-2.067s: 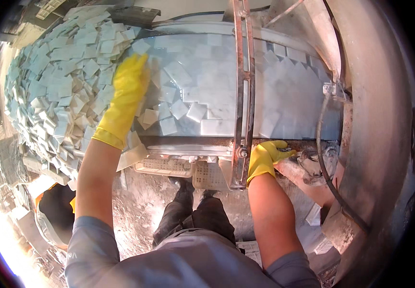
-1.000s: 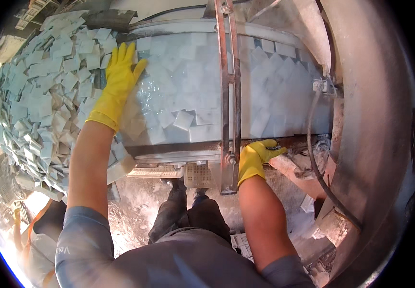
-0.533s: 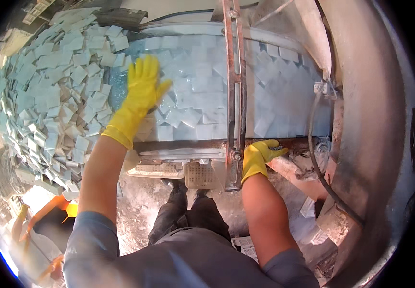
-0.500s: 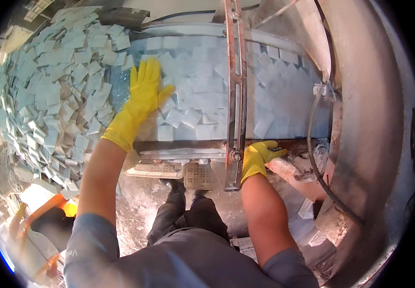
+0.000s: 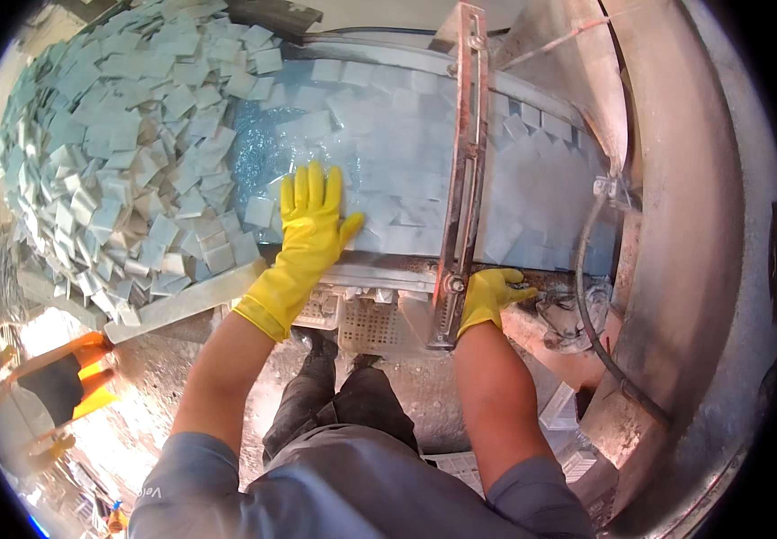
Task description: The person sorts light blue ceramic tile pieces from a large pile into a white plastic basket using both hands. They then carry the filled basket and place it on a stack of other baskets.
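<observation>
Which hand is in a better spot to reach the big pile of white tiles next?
Probably the yellow-gloved left hand: it is open, fingers spread, close to the heaped pale square tiles. The yellow-gloved right hand is farther away, past the rusty slotted metal bar.

Slightly glossy, creased yellow rubber gloves cover the left hand (image 5: 309, 235) and the right hand (image 5: 487, 295), with cuffs (image 5: 264, 314) reaching past the wrists. The shirt (image 5: 353, 490) is grey and short-sleeved, with small pale lettering on the left sleeve (image 5: 193, 463). Below are dark, wrinkled trousers (image 5: 366, 420) and dark footwear (image 5: 365, 361).
</observation>
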Demonstrator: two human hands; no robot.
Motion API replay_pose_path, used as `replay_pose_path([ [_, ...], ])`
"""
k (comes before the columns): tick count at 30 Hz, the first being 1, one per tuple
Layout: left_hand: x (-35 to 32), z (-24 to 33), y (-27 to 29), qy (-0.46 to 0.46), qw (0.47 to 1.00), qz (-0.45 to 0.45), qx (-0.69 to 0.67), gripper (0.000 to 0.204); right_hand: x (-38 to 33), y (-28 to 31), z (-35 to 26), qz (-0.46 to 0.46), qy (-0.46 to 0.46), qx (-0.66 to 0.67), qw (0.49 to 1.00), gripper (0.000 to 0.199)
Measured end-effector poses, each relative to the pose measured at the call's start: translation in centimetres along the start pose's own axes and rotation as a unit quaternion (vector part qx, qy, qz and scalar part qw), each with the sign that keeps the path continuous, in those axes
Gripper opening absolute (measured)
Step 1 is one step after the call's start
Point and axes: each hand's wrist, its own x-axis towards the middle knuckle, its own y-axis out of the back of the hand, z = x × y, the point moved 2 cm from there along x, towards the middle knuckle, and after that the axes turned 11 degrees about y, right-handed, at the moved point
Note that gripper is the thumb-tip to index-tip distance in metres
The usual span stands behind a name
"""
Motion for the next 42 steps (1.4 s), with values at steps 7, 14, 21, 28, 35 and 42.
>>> replay_pose_path([
  [7, -0.9, -3.0, 6.8, 0.011, 0.997, -0.07, 0.027, 0.074, -1.2, 0.7, -2.7, -0.011, -0.075, 0.058, 0.995, 0.057],
  [14, 0.0, -4.7, 4.5, 0.004, 0.987, -0.144, 0.077, 0.055, -0.4, 0.4, -0.9, -0.038, -0.01, -0.02, 0.999, 0.056],
  [21, 2.8, -3.1, 3.3, -0.047, 0.988, -0.138, 0.04, 0.054, 3.9, -2.2, 5.9, 0.042, -0.02, 0.107, 0.993, 0.054],
  [28, 4.6, -4.7, 5.3, -0.077, 0.984, -0.158, -0.021, 0.032, 1.3, -1.3, 3.0, 0.065, 0.13, -0.089, 0.985, 0.061],
  [35, 6.9, -10.8, 7.4, -0.114, 0.988, 0.021, 0.106, 0.022, 5.9, -3.4, 10.2, 0.109, 0.109, 0.094, 0.984, 0.061],
  [42, 4.5, -5.1, 4.5, -0.13, 0.99, -0.043, 0.017, 0.065, 2.3, -1.2, 4.8, 0.068, 0.136, -0.076, 0.985, 0.063],
])
